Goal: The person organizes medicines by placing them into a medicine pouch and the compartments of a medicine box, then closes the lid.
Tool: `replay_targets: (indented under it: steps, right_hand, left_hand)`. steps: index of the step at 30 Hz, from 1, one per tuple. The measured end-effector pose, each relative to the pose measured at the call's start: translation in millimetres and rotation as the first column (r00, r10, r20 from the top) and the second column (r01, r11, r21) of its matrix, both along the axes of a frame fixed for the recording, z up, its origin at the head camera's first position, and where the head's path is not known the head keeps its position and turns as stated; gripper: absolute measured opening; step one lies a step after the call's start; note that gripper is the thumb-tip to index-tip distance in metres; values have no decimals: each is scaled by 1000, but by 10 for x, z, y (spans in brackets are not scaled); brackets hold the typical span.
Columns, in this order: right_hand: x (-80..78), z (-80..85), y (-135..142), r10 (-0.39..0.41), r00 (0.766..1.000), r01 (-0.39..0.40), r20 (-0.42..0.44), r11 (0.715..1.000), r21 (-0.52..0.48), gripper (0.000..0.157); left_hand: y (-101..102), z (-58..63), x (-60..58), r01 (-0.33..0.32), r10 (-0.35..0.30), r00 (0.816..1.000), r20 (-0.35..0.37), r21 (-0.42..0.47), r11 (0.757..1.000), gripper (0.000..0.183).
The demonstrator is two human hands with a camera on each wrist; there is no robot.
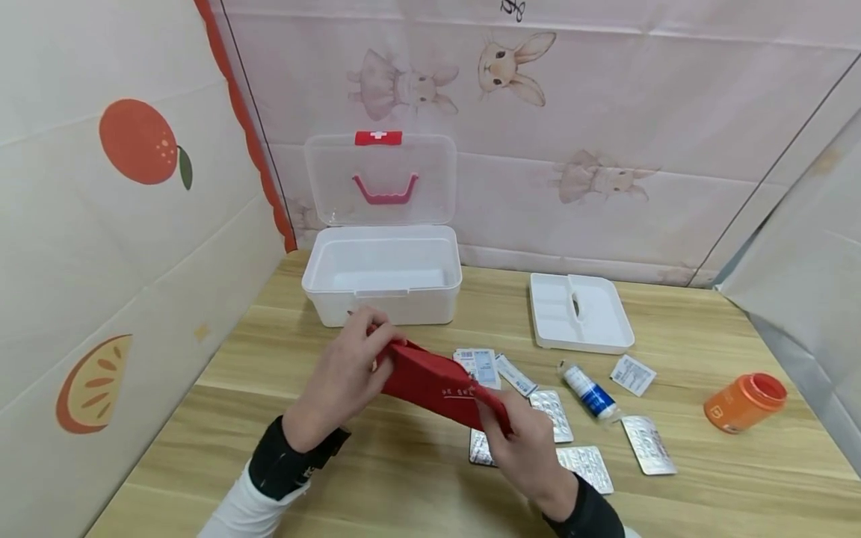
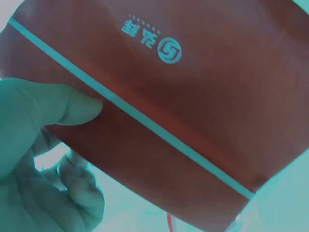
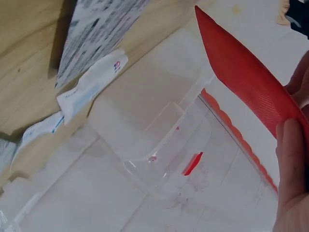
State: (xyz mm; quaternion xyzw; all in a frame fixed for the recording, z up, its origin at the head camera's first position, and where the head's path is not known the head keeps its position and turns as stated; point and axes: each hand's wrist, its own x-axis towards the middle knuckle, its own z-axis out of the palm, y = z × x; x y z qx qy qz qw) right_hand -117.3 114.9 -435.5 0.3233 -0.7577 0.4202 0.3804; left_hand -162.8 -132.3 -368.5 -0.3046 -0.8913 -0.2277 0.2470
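Note:
Both hands hold a red flat pouch [image 1: 433, 382] in the air over the table, tilted down to the right in the head view. My left hand [image 1: 346, 370] pinches its left end, thumb on one face. At the right end, my right hand [image 1: 521, 444] grips the edge between thumb and fingers. A pale stripe [image 2: 130, 108] and a round logo [image 2: 169, 50] mark the pouch's face in the left wrist view. Beneath and beside the right hand lie silver blister packs [image 1: 584, 465] and printed packets [image 1: 479, 366], partly hidden by the pouch and hand.
A clear-lidded white box [image 1: 383, 306] stands lid up at the back. To its right is a white divided tray [image 1: 602, 317]. Rightward lie a blue-and-white tube [image 1: 590, 390], a small packet [image 1: 633, 374] and an orange bottle [image 1: 743, 403]. Printed cloth walls enclose the wooden table [image 1: 222, 441].

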Motion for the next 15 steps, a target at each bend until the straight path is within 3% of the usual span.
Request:
replay_targets:
  steps: [4, 9, 12, 15]
  right_hand:
    - [13, -39, -34, -19, 996, 27, -90, 995, 92, 25]
    - [44, -72, -57, 6, 1000, 0, -30, 979, 203, 29]
    - [51, -103, -65, 15, 1000, -17, 10, 964, 264, 29]
    - [59, -113, -71, 26, 999, -35, 35, 954, 297, 24]
  left_hand:
    - [9, -13, 8, 3, -2, 999, 37, -10, 1000, 28]
    - [-10, 1, 14, 56, -52, 988, 144, -20, 998, 28]
    - [-31, 4, 11, 121, -104, 966, 237, -56, 991, 31]
    - [-53, 8, 9, 197, -155, 931, 331, -99, 975, 30]
